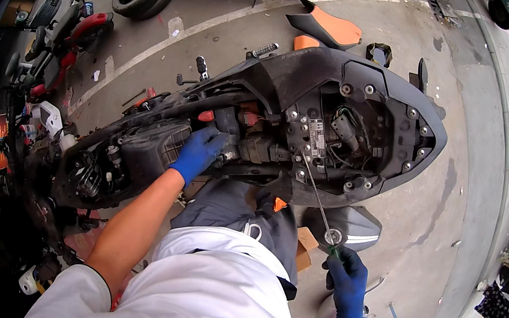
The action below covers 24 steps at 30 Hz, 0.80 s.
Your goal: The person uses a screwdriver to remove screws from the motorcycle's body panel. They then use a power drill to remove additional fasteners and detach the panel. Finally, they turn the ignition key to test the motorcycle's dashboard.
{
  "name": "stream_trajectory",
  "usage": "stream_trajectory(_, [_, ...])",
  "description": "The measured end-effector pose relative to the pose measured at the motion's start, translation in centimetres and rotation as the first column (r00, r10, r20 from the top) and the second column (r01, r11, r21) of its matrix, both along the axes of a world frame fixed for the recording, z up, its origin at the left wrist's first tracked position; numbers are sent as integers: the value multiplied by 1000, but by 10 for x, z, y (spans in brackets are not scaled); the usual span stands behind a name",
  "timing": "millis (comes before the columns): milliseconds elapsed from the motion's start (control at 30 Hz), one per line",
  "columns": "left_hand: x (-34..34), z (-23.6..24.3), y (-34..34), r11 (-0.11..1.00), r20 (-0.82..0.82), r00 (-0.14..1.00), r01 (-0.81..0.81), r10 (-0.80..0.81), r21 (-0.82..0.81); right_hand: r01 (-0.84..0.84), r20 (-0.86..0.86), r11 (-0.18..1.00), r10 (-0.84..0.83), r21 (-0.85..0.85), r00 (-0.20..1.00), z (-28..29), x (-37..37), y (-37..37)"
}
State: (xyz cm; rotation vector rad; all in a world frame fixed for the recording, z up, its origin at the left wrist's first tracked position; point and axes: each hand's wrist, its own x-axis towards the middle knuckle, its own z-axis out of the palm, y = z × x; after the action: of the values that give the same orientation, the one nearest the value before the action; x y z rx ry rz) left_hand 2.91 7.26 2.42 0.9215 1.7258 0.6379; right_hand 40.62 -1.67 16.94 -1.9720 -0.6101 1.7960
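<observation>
Head view: seat (pixel 334 27) removed at one o'clock, bolts (pixel 369 90) still fitted; screwdriver (pixel 321 206) gripped by right hand (pixel 348 286), left hand (pixel 200 153) half-curled, hold unclear.

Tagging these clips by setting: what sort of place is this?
Probably an open-air repair spot on paved ground: a partly stripped motorcycle fills the middle, loose tyres lie beyond it, and the right hand holds a long-shafted tool.

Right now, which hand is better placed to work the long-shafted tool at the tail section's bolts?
Probably the right hand, which holds the tool by its green handle, shaft pointing toward the bolts. The left hand is farther forward, at the motorcycle's middle.
</observation>
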Motion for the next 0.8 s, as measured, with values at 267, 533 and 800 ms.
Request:
stream_trajectory(267, [-22,75,26,974,931,349,-224,111,-33,55,-272,998,-52,4,961,11,-49,15])
stream_trajectory(533, [-82,67,11,938,121,932,346,-342,-14,-375,136,924,364,72,921,-20,-132,62])
stream_trajectory(800, [-74,44,-25,861,151,856,457,-494,221,-405,-21,847,438,344,899,-118,-239,95])
